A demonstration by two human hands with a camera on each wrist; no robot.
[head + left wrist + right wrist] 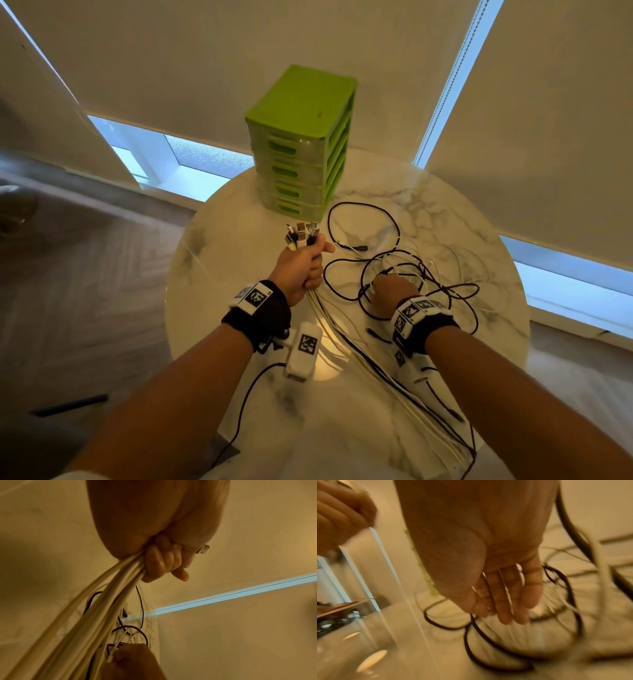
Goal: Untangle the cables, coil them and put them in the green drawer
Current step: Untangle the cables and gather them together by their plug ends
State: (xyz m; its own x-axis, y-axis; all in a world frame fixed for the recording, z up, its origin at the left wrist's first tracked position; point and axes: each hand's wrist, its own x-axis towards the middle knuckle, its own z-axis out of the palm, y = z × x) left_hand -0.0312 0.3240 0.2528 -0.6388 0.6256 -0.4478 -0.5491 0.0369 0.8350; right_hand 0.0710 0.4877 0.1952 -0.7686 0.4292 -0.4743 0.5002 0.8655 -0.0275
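While gathering plug ends into one fist, left hand [301, 265] clenched round the bundle [303, 236], probably to keep ends sorted as lengths pull free. Green drawer unit [301, 144] shut, behind on the surface [445, 212]. Right hand [394, 289] flat, fingers straight, combing the tangle [411, 270]: thin black and white cables, looped, overlapping, not yet coiled.

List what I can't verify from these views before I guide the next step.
- Cable count in the left hand: in the head view its grip covers the cable bundle.
- Right hand contact with the loose cables: right wrist view is motion-blurred; the hand's back hides the fingers in the head view.
- Green drawer unit contents: fronts too cloudy.
- Cable ends cut off at the table's near edge.
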